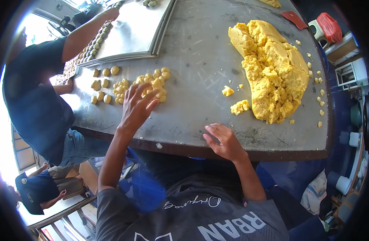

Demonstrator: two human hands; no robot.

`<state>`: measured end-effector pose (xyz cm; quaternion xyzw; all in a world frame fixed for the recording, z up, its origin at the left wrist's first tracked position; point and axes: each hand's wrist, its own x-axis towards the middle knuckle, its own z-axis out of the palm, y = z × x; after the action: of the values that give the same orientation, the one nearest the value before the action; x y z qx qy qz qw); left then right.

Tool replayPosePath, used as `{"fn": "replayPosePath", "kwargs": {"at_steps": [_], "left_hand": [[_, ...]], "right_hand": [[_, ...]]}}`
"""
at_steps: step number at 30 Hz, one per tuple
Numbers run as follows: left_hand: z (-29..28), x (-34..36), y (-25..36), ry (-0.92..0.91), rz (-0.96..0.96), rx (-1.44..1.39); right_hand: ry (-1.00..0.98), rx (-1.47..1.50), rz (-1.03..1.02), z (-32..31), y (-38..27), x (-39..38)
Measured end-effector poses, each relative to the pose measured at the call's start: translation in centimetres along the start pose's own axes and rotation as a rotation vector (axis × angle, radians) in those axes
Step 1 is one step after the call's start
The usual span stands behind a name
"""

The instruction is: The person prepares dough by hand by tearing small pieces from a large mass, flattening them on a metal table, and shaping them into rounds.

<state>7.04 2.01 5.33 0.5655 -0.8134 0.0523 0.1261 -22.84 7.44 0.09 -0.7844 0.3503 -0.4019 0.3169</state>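
My left hand (138, 102) reaches over a cluster of small dough balls (161, 82), its fingers spread at the pile's near side; whether they touch the balls is hard to tell. Several separate round pieces (114, 70) sit to the left of the cluster. My right hand (222, 142) is at the table's front edge, fingers apart and slightly curled, nothing in them. Beyond it lies a big crumbly mass of yellow dough (273, 76), with small loose chunks (239, 107) beside it on the metal table (192, 80).
A co-worker (40, 92) at my left reaches over stacked metal trays (132, 28) with rows of shaped pieces. Another person (38, 190) is behind. A red scraper (293, 18) lies at the far right. A red bag (329, 28), shelving and a white sack (315, 190) are off the right side.
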Motion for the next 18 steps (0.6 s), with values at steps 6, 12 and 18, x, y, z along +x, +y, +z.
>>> {"fn": "replayPosePath", "kwargs": {"at_steps": [6, 12, 18], "left_hand": [[0.1, 0.6, 0.4, 0.000, 0.031, 0.060], [-0.1, 0.6, -0.7, 0.039, -0.028, -0.085], [0.4, 0.4, -0.3, 0.105, -0.177, -0.138]], "right_hand": [[0.012, -0.005, -0.011, -0.1, 0.0, -0.1], [0.020, 0.002, -0.006, -0.1, -0.1, 0.0], [0.015, -0.005, -0.034, -0.1, 0.0, 0.0]]}}
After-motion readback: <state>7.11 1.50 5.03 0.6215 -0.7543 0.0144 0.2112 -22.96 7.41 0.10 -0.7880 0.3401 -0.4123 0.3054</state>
